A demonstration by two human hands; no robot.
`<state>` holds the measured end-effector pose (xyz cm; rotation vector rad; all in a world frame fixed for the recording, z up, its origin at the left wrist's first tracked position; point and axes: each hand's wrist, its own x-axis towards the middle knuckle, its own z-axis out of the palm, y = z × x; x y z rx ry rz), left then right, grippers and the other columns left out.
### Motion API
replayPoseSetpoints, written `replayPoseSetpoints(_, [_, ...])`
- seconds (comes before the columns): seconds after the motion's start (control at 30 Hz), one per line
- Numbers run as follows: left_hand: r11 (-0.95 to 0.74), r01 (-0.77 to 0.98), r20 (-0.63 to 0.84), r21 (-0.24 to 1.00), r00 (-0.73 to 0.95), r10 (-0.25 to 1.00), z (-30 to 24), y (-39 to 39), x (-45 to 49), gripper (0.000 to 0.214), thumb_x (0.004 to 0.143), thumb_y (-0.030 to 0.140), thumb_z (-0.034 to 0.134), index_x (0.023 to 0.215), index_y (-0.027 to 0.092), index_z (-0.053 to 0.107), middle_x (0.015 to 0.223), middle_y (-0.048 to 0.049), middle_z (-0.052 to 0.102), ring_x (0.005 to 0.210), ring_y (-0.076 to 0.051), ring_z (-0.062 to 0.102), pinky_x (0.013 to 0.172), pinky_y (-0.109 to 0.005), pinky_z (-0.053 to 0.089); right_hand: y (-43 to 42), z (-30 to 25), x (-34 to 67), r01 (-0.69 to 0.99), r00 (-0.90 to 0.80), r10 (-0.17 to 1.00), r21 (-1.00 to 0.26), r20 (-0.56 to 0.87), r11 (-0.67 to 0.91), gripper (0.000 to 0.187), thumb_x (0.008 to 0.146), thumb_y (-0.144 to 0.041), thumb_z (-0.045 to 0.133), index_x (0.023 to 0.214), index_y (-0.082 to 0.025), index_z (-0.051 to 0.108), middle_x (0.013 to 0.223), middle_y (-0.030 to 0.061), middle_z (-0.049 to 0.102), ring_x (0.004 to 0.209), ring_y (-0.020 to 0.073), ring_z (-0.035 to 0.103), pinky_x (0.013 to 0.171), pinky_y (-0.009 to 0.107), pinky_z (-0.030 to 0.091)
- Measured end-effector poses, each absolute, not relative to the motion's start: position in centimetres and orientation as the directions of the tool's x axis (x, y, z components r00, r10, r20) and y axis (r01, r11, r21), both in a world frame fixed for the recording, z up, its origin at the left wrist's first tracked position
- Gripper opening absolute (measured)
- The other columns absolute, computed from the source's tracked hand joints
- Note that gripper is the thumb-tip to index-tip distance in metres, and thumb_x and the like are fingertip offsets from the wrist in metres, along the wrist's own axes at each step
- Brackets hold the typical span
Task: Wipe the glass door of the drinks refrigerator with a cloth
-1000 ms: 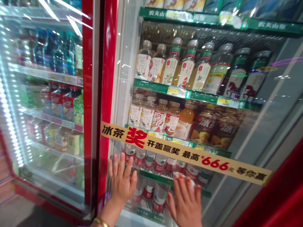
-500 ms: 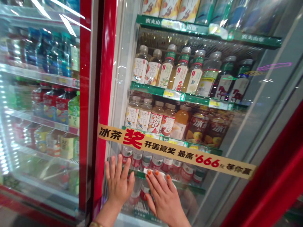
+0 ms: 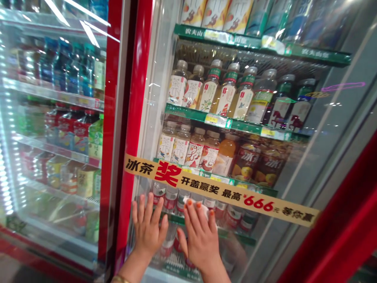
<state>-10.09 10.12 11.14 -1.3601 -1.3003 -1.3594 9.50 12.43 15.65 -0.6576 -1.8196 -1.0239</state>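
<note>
My left hand [image 3: 149, 228] lies flat with fingers spread on the lower glass of a drinks fridge door [image 3: 294, 165]. My right hand [image 3: 199, 236] is beside it, fingers stretched out, pressing a small white cloth [image 3: 203, 210] against the same glass, just below the yellow promotional strip [image 3: 218, 188]. Behind the glass under my hands stand red-labelled water bottles [image 3: 171, 198].
Green shelves [image 3: 235, 125] inside hold rows of tea and juice bottles [image 3: 206, 88]. The red door frame [image 3: 134, 129] stands left of my hands. A second lit fridge [image 3: 55, 118] with bottles is further left. A red surface [image 3: 347, 232] crosses the lower right.
My right hand with the cloth has slid left and slightly up along the glass, closing in on my left hand. The left hand has stayed flat in place.
</note>
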Motion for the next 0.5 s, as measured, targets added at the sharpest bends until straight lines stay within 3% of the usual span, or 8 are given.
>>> replayPoseSetpoints(0.07, [-0.160,0.979,0.987,0.123,-0.105,0.119,11.1,10.2,-10.1,0.082,0.099,0.023,0.062,0.174,0.031,0.028,0.185,-0.0031,0.019,0.174,-0.028,0.012,0.144,-0.054,0.006,12.2,14.1,10.9,0.710,-0.539,-0.003,0.456,0.842,0.537,0.072,0.101,-0.035,0.055,0.170,-0.020,0.042,0.168,-0.0020,0.053,0.171,0.0209,0.023,0.144,0.048,0.009])
replayPoseSetpoints(0.13, [-0.169,0.978,0.988,0.121,-0.102,0.116,11.2,10.2,-10.1,0.082,0.099,0.023,0.062,0.174,0.031,0.028,0.185,-0.0023,0.018,0.174,-0.028,0.011,0.144,-0.054,0.006,13.0,14.3,14.5,0.771,-0.483,0.034,0.408,0.875,0.489,0.076,0.102,-0.032,0.056,0.173,-0.018,0.034,0.175,0.0016,0.042,0.171,0.0233,0.021,0.144,0.051,0.007])
replayPoseSetpoints(0.17, [-0.173,0.978,0.988,0.119,-0.100,0.114,11.2,10.2,-10.1,0.081,0.100,0.024,0.062,0.174,0.031,0.028,0.185,-0.0019,0.018,0.174,-0.028,0.011,0.144,-0.053,0.005,13.7,15.0,16.7,0.831,-0.391,0.056,0.326,0.919,0.450,0.078,0.103,-0.031,0.055,0.175,-0.018,0.028,0.179,0.0053,0.035,0.172,0.0261,0.019,0.143,0.056,0.006])
replayPoseSetpoints(0.23, [-0.176,0.978,0.990,0.114,-0.097,0.107,11.4,10.2,-10.0,0.081,0.101,0.024,0.061,0.174,0.030,0.028,0.186,-0.0013,0.017,0.175,-0.028,0.011,0.144,-0.052,0.005,15.2,17.5,20.3,0.921,-0.092,0.090,0.051,0.992,0.386,0.077,0.107,-0.032,0.048,0.177,-0.020,0.019,0.183,0.0117,0.022,0.172,0.0347,0.016,0.139,0.071,0.008])
replayPoseSetpoints(0.3, [-0.173,0.978,0.990,0.113,-0.096,0.101,11.5,10.2,-10.0,0.081,0.100,0.024,0.061,0.174,0.030,0.028,0.186,-0.0012,0.017,0.175,-0.028,0.011,0.144,-0.052,0.005,16.2,20.1,21.7,0.906,0.190,0.104,-0.215,0.976,0.364,0.072,0.110,-0.035,0.038,0.178,-0.024,0.016,0.184,0.0148,0.018,0.171,0.0425,0.015,0.131,0.084,0.013])
replayPoseSetpoints(0.33, [-0.172,0.979,0.990,0.113,-0.097,0.099,11.5,10.2,-9.9,0.082,0.100,0.024,0.062,0.174,0.030,0.027,0.186,-0.0012,0.017,0.175,-0.028,0.011,0.144,-0.052,0.005,16.4,21.0,21.2,0.889,0.261,0.107,-0.282,0.959,0.361,0.071,0.111,-0.036,0.035,0.178,-0.024,0.016,0.184,0.0159,0.017,0.171,0.0443,0.015,0.129,0.087,0.015])
replayPoseSetpoints(0.4, [-0.171,0.979,0.990,0.114,-0.098,0.101,11.5,10.2,-9.9,0.083,0.099,0.024,0.063,0.174,0.031,0.027,0.186,-0.0013,0.017,0.175,-0.028,0.011,0.144,-0.053,0.005,15.9,21.5,18.4,0.900,0.225,0.112,-0.251,0.968,0.356,0.072,0.111,-0.035,0.036,0.178,-0.020,0.015,0.184,0.0172,0.018,0.172,0.0418,0.015,0.131,0.084,0.017])
replayPoseSetpoints(0.5, [-0.170,0.979,0.990,0.113,-0.097,0.104,11.3,10.2,-10.0,0.083,0.099,0.024,0.063,0.174,0.030,0.028,0.185,-0.0023,0.018,0.174,-0.028,0.011,0.144,-0.054,0.006,14.0,18.8,12.6,0.888,-0.194,0.087,0.138,0.977,0.438,0.076,0.107,-0.037,0.048,0.175,-0.014,0.024,0.181,0.0129,0.031,0.173,0.0303,0.015,0.141,0.063,0.013])
